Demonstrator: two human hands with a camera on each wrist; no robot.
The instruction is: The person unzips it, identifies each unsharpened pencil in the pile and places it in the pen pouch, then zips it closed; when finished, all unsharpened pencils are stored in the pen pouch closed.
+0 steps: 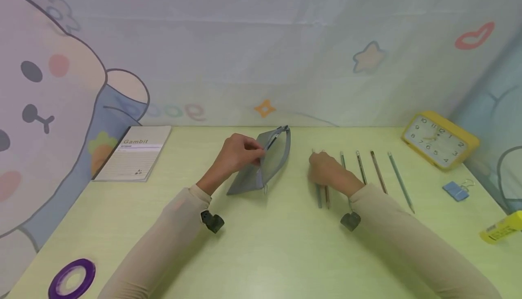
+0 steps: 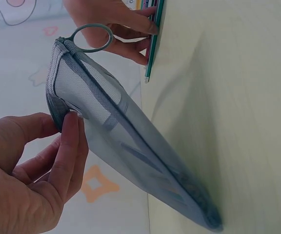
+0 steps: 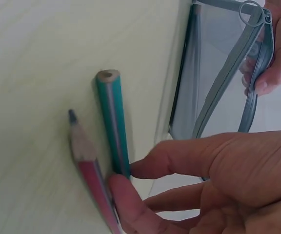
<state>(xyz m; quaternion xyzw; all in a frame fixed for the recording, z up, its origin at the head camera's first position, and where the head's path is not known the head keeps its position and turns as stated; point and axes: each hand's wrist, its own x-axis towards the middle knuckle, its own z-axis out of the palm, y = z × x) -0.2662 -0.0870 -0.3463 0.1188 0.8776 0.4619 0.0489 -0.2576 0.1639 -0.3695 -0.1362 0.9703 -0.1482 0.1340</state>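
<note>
My left hand pinches the rim of a grey mesh zip pouch, whose mouth gapes open. A long pencil-like shape shows inside the pouch in the right wrist view. To the right, my right hand is low over the table, thumb and fingertip pinching a green pencil with a flat, unsharpened end. Beside it lies a sharpened red pencil, close to the fingers. In the left wrist view the pouch hangs tilted from the left fingers, and the zip ring sticks out.
Several pencils lie in a row right of my right hand. Farther right are a yellow clock, a blue binder clip and a yellow tube. On the left are a notebook and a purple tape roll.
</note>
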